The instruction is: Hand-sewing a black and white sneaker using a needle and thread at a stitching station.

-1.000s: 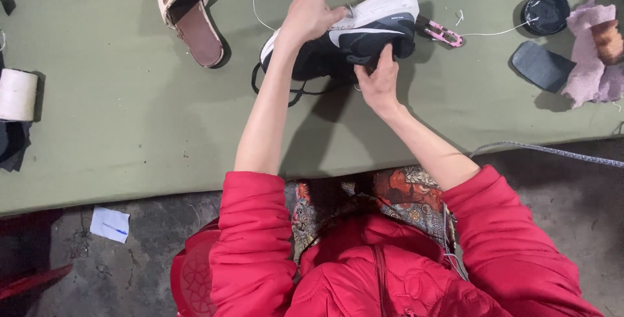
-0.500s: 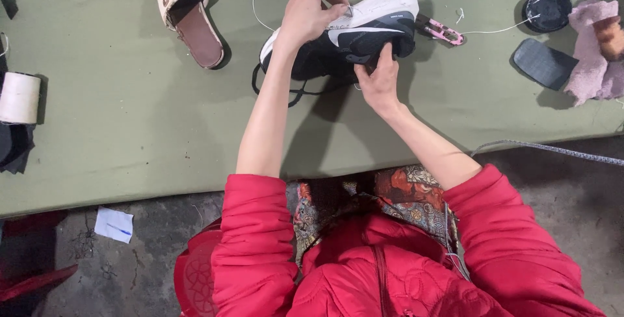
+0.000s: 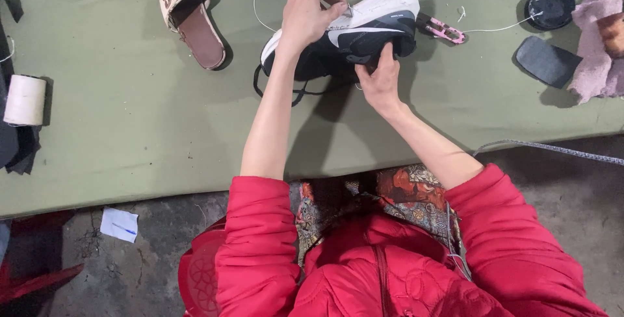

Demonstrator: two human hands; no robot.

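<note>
Gripping the black-and-white sneaker (image 3: 354, 34) at table centre, right hand (image 3: 380, 83) clamps its underside at 6 o'clock, left hand (image 3: 309, 15) pinches shut over its top. Round black container (image 3: 551, 6) at 2 o'clock, contents unclear. Brown slide sandal (image 3: 192, 15) at 10.

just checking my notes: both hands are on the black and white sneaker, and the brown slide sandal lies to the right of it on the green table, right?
Not quite. The head view shows the brown slide sandal lying to the left of the black and white sneaker, not the right. The rest holds: the left hand and the right hand are both on the sneaker, on the green table.
</note>
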